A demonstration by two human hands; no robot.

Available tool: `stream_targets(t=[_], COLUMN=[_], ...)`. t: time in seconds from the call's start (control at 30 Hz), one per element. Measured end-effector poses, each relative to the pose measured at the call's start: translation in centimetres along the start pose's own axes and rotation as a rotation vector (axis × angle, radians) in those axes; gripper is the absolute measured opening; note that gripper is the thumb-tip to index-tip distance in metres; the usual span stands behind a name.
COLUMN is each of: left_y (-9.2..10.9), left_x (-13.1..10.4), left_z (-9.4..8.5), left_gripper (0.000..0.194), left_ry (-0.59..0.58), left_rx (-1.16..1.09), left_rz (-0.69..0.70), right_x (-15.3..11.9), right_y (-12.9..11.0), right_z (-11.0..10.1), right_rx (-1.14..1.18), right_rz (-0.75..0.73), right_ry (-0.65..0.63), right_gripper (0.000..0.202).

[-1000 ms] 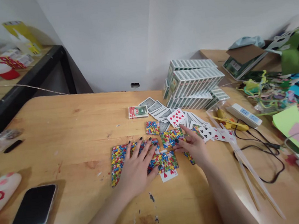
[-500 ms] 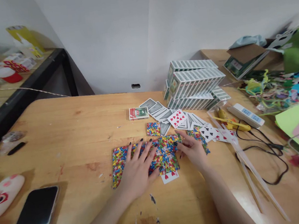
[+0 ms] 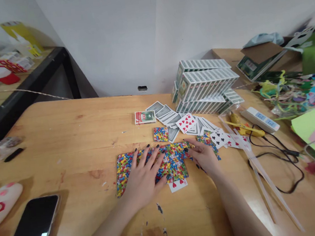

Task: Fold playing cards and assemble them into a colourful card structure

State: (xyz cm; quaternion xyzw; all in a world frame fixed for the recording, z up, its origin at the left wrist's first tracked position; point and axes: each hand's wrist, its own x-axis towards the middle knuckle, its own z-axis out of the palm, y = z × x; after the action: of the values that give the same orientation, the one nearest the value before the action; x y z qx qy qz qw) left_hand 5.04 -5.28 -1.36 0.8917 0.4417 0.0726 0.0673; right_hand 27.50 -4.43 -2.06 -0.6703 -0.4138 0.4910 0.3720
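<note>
My left hand [image 3: 145, 175] lies with spread fingers on a sheet covered in a colourful pattern [image 3: 122, 174]. At the sheet's right end, my right hand [image 3: 204, 158] is closed, its thumb and index finger pinching the edge. From under the sheet's near edge sticks out a red heart card [image 3: 178, 185]. A small patterned square [image 3: 161, 134] lies just beyond the sheet. Another patterned piece [image 3: 213, 147] is partly behind my right hand, beside a clubs card [image 3: 219, 138].
Fanned cards [image 3: 166, 113] and a card box [image 3: 145, 117] lie farther back, near stacked card cartons [image 3: 208, 85]. On the right are a power strip [image 3: 261, 119], a yellow glue gun [image 3: 246, 127] and clear sticks [image 3: 260, 170]. A phone [image 3: 30, 233] is at left.
The view has shifted slightly. Both hands stay at the sheet in nearly the same pose, and the sheet's right part looks a little smoother.
</note>
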Motion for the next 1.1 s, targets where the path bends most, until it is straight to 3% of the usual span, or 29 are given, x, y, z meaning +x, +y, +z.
stream_targets(t=[0.63, 0.93, 1.03, 1.1], left_y=[0.0, -0.1, -0.1, -0.1], left_x=[0.1, 0.1, 0.0, -0.1], left_z=[0.0, 0.2, 0.5, 0.7], left_gripper=[0.053, 0.054, 0.062, 0.068], left_ry=[-0.012, -0.003, 0.016, 0.036], left_rx=[0.003, -0.008, -0.007, -0.007], left_rz=[0.002, 0.014, -0.01, -0.035], right_x=[1.2, 1.3, 2.0, 2.6], right_y=[-0.7, -1.5, -1.6, -1.4], right_z=[0.0, -0.2, -1.0, -1.4], right_rx=[-0.122, -0.349, -0.409, -0.376], right_rz=[-0.014, -0.041, -0.063, -0.023], right_ry=[-0.127, -0.115, -0.105, -0.224], right_gripper=[0.036, 0.034, 0.02, 0.009])
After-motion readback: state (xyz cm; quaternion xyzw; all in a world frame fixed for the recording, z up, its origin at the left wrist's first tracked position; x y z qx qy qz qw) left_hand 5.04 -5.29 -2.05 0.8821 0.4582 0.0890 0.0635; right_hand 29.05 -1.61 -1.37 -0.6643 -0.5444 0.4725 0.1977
